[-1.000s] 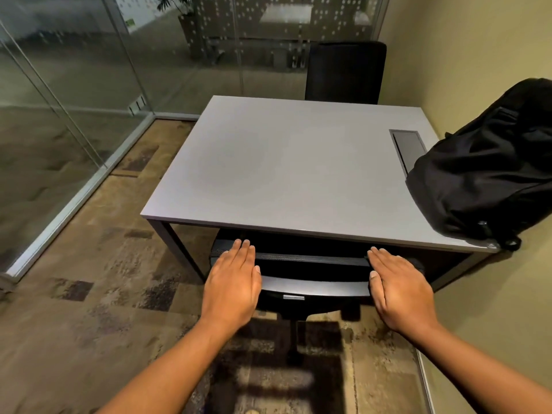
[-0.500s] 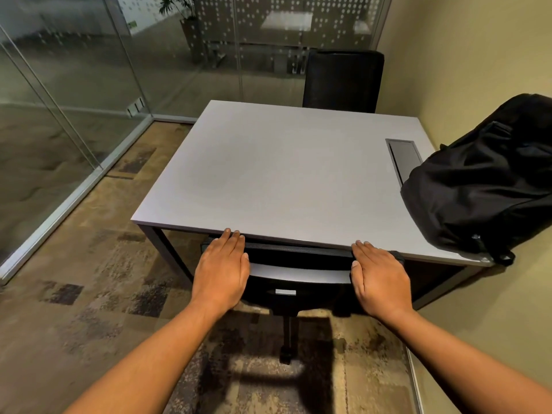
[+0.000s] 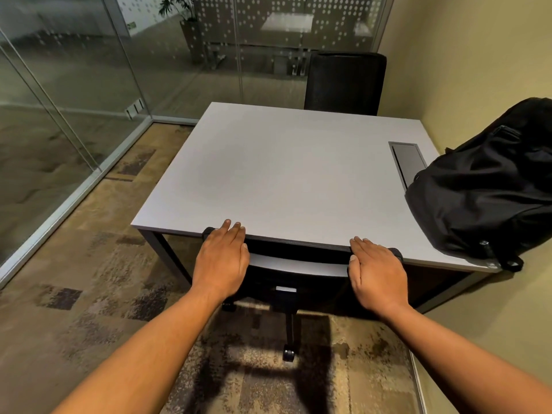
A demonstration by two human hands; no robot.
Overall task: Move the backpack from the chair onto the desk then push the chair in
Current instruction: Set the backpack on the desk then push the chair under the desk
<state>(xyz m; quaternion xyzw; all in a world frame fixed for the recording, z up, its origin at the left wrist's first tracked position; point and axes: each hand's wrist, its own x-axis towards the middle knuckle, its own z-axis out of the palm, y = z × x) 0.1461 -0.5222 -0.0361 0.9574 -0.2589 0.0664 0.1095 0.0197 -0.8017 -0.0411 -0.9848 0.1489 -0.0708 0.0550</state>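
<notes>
Most of the chair point(image 3: 298, 273) is hidden under the desk point(image 3: 286, 174): only the top edge of its dark backrest, a grey crossbar, a thin stem and one small black caster on the carpet point(image 3: 89, 309) show below the near edge. The backpack point(image 3: 484, 192) lies on the desk's right end against the yellowish wall point(image 3: 466, 55), and its far side is cut off by the picture's right border; a strap loop hangs just over the desk's near corner. It is black, soft and creased, of a slightly shiny fabric. The left hand point(image 3: 222, 261) lies flat on the left end of the backrest top, fingers straight and together, not clenched, their tips over the desk's edge. The right hand point(image 3: 378, 273) lies the same way on the right end, palm down, fingers loose and extended. The desk top is a smooth, matte grey slab on dark square legs, with a rectangular grey hatch point(image 3: 407, 161) set in near the backpack; what it holds cannot be seen. A second chair point(image 3: 345, 82), black, stands at the far side, its seat hidden. Glass panels point(image 3: 74, 85) bound the left.
</notes>
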